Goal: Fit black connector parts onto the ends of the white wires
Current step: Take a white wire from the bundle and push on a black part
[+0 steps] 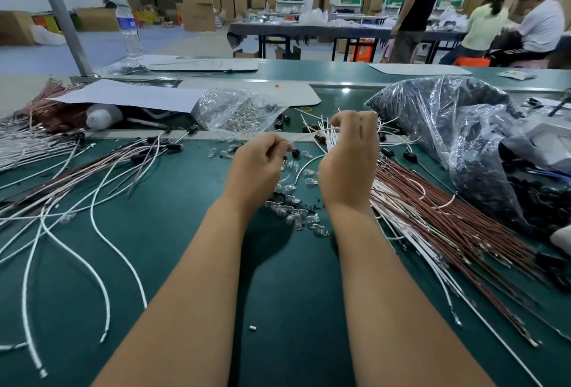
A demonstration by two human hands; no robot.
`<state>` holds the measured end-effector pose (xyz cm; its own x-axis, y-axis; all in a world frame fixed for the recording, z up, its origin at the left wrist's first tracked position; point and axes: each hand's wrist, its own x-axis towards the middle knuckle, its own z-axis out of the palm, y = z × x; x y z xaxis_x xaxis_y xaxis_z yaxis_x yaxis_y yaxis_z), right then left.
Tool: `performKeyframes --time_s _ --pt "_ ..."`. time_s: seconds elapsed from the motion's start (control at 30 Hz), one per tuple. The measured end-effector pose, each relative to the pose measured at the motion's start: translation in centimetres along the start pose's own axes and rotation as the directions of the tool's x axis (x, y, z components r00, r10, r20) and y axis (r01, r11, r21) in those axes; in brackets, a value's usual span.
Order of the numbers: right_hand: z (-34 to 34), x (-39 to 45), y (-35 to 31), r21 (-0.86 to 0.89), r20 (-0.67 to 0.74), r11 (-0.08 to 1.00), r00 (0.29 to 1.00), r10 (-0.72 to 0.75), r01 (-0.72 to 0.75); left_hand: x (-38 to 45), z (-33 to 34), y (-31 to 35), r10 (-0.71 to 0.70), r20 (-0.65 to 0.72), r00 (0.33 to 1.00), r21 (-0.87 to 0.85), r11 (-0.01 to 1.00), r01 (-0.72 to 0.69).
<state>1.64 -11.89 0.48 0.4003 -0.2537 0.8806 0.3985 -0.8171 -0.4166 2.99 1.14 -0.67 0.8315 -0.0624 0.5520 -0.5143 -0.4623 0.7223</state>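
Note:
Above the middle of the green table, my left hand (258, 164) pinches the end of a thin white wire (312, 133) that runs right to my right hand (352, 151). My right hand grips a small bundle of white wires (332, 141), whose ends fan out above its fingers. A black connector part (295, 152) lies on the table just right of my left fingertips. More black connector parts (409, 156) are scattered to the right. What sits inside either palm is hidden.
Small clear glass bulbs (296, 213) lie between my wrists. White and pink wires (92, 182) sprawl left; a brown and white wire bundle (448, 226) lies right. Behind it sit a clear bag of black parts (448, 127) and a bag of bulbs (241, 111). People work at far tables.

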Motion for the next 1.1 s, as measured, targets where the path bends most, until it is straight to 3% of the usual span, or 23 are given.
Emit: performKeyframes --time_s 0.13,0.23,0.37,0.47,0.57,0.67,0.83,0.97,1.1 --pt "-0.5 0.5 1.2 0.006 -0.073 0.982 0.979 0.189 -0.189 0.2 -0.9 -0.9 -0.080 -0.040 0.996 -0.065 0.995 0.077" --pt "-0.4 0.4 1.5 -0.095 0.002 0.963 0.967 0.254 -0.253 0.4 -1.1 -1.1 -0.116 -0.036 0.993 -0.133 0.985 0.111" --pt "0.2 -0.1 0.8 -0.375 0.299 0.927 0.944 0.141 -0.019 0.4 -0.8 -0.8 -0.127 -0.014 0.992 -0.223 0.967 0.121" --pt "0.9 -0.7 -0.7 -0.235 0.432 0.953 0.899 -0.072 0.190 0.6 -0.6 -0.6 -0.116 0.036 0.993 -0.262 0.958 0.121" --pt "1.1 -0.8 -1.2 -0.128 0.351 0.965 0.921 -0.169 0.227 0.8 -0.7 -0.7 -0.232 0.164 0.959 -0.461 0.841 0.283" --pt "0.9 -0.7 -0.8 -0.140 0.268 0.979 0.957 -0.108 0.150 0.8 -1.1 -0.7 -0.295 0.353 0.888 -0.623 0.633 0.459" --pt "0.7 -0.3 -0.1 -0.024 0.229 0.996 0.970 0.087 -0.083 1.1 -2.0 -0.4 -0.274 0.416 0.867 -0.746 0.442 0.498" --pt "0.8 -0.2 -0.1 0.030 0.272 0.992 0.956 0.112 -0.125 0.9 -2.2 -0.3 -0.229 0.419 0.879 -0.758 0.445 0.477" --pt "0.8 -0.1 -0.4 0.155 0.331 0.943 0.915 0.232 -0.295 0.8 -1.8 -0.3 -0.276 0.350 0.895 -0.713 0.541 0.445"
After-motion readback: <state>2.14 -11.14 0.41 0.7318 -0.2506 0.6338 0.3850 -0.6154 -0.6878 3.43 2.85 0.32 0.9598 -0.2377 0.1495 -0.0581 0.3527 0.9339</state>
